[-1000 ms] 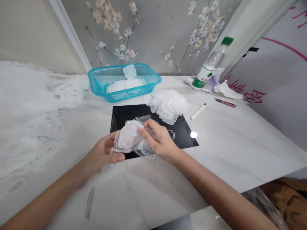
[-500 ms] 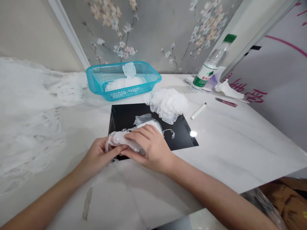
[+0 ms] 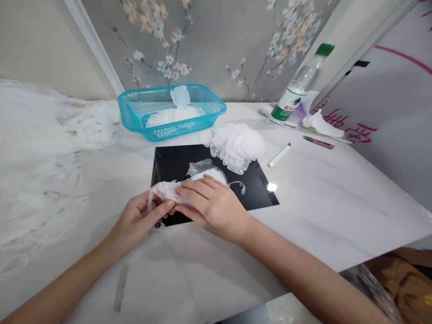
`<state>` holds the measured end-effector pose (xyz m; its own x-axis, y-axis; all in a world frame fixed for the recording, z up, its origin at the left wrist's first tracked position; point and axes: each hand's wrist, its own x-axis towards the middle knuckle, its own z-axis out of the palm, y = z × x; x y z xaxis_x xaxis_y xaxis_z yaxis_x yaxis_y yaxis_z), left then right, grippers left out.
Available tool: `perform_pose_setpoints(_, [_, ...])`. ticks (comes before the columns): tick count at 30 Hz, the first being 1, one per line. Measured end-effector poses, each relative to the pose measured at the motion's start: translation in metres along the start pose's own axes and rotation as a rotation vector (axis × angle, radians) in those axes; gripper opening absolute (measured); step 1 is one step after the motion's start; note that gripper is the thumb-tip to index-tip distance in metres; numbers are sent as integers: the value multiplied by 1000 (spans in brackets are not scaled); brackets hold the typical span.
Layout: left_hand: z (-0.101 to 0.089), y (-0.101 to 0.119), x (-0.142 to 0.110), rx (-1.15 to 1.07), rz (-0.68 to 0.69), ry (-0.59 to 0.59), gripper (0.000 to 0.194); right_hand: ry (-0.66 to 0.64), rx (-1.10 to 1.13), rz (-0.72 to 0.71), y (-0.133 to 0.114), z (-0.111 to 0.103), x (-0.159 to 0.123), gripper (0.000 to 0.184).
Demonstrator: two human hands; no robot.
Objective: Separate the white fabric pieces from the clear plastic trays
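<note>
Both hands are closed on a piece of sheer white fabric over the front part of a black board. My left hand pinches its left end between thumb and fingers, and a thin strip hangs there. My right hand wraps over the fabric's right side, fingers bent and thumb underneath. Just beyond the right fingers lies more white sheer material, partly covered by that hand. A fanned pile of white scalloped pieces rests across the board's back right corner.
A blue plastic basket holding white pieces stands at the back. Heaped white openwork fabric covers the table's left side. To the right are a white pen-like stick, thread snips, and a water bottle with a green cap.
The fabric between my hands has turned and bunched; the smooth face with round dots no longer shows plainly. My left thumb has moved slightly up. My right hand stays on the fabric.
</note>
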<state>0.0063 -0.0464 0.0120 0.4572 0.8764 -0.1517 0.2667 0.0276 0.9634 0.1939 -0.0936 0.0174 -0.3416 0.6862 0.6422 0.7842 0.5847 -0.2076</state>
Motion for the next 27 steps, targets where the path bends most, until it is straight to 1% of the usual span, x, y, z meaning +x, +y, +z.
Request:
perform_pose_setpoints(2, [1, 2, 0, 69, 12, 14, 28, -14, 96, 59, -1, -1, 0, 33])
perform_pose_setpoints(4, [2, 4, -1, 127, 46, 23, 30, -24, 163, 93, -2, -2, 0, 32])
perform_pose_setpoints(8, [7, 6, -4, 213, 180, 53, 28, -66, 217, 97, -4, -3, 0, 24])
perform_pose_setpoints(12, [11, 5, -9, 401, 332, 134, 25, -119, 432, 169, -3, -8, 0, 17])
perform_pose_setpoints(13, [11, 5, -9, 444, 373, 135, 23, -132, 497, 199, -2, -10, 1, 15])
perform_pose_setpoints(16, [11, 4, -10, 512, 458, 85, 20, -175, 639, 257, -1, -14, 2, 12])
perform_pose_setpoints(18, [10, 3, -9, 522, 478, 63, 20, -198, 634, 244, -1, -15, 2, 13])
perform_pose_setpoints(23, [6, 2, -6, 544, 463, 77, 21, -222, 361, 211, -8, -7, 0, 22])
perform_pose_setpoints(27, [4, 1, -4, 570, 519, 46, 19, -243, 314, 224, -9, -6, 0, 23])
